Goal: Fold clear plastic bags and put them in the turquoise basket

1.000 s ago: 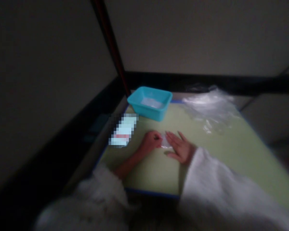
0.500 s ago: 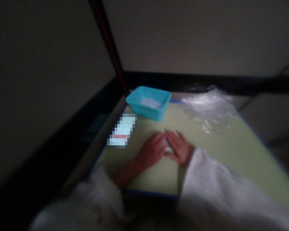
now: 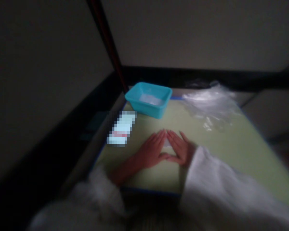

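Note:
A small whitish flat piece (image 3: 168, 143), perhaps plastic or paper, lies on the yellow-green tabletop (image 3: 156, 179), mostly covered by my hands. My left hand (image 3: 152, 150) rests flat over its left side, fingers stretched out and pointing away from me. From the right, my right hand (image 3: 179, 148) lies flat over the other side, also with its fingers extended. The fingertips of both hands meet at the far end and the thumbs come together at the near end, framing the visible part of the piece.
A turquoise plastic basket (image 3: 146, 109) with whitish pieces inside stands at the back left. Left of my hands lies a pixelated bright rectangle (image 3: 122, 128). Crumpled clear plastic (image 3: 209, 102) covers the back right. Blue edging borders the table; a wall rises behind.
My thumbs have come together at the near side, where they were apart before. Both hands have flattened a little, still over the whitish piece. The view has shifted slightly.

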Demonstrator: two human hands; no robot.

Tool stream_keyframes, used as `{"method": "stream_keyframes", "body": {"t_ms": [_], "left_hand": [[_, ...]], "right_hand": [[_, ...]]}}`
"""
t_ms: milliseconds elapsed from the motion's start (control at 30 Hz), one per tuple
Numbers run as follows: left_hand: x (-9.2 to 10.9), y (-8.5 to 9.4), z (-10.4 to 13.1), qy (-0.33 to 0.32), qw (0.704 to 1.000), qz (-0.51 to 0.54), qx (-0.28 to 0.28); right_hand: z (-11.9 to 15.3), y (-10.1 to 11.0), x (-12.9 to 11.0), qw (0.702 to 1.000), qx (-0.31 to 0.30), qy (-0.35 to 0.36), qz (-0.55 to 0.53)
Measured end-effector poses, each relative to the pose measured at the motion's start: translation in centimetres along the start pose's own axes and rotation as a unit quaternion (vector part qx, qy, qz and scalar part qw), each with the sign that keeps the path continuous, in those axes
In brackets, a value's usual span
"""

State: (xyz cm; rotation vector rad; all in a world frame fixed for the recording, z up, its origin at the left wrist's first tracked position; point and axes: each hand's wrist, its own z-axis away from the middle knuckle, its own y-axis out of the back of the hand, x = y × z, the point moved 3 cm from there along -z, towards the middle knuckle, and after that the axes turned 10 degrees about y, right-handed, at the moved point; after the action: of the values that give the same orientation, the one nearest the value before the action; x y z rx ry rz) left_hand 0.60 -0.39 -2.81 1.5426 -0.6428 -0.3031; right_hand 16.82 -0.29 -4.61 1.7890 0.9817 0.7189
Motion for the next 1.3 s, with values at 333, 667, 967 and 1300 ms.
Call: {"method": "stream_keyframes", "body": {"t_ms": [333,667,967,1300], "left_hand": [[-1.5,0.3,-0.1,-0.045,0.997,0.053,-0.038],[-1.0,1.4,0.1,-0.086,0.992,0.092,0.004],[-0.2,1.1,0.1,-0.086,0.993,0.077,-0.018],[-0.7,0.7,-0.3,-0.071,0.993,0.093,-0.032]], "right_hand": [[1.4,-0.6,0.8,0.999,-0.010,-0.030,-0.005],[0.7,0.2,1.1,0.999,0.003,-0.033,-0.002],[0.6,-0.6,0.5,1.000,-0.023,-0.019,0.006],[0.8,-0.8,1.4,0.999,-0.024,-0.022,-0.019]]}}
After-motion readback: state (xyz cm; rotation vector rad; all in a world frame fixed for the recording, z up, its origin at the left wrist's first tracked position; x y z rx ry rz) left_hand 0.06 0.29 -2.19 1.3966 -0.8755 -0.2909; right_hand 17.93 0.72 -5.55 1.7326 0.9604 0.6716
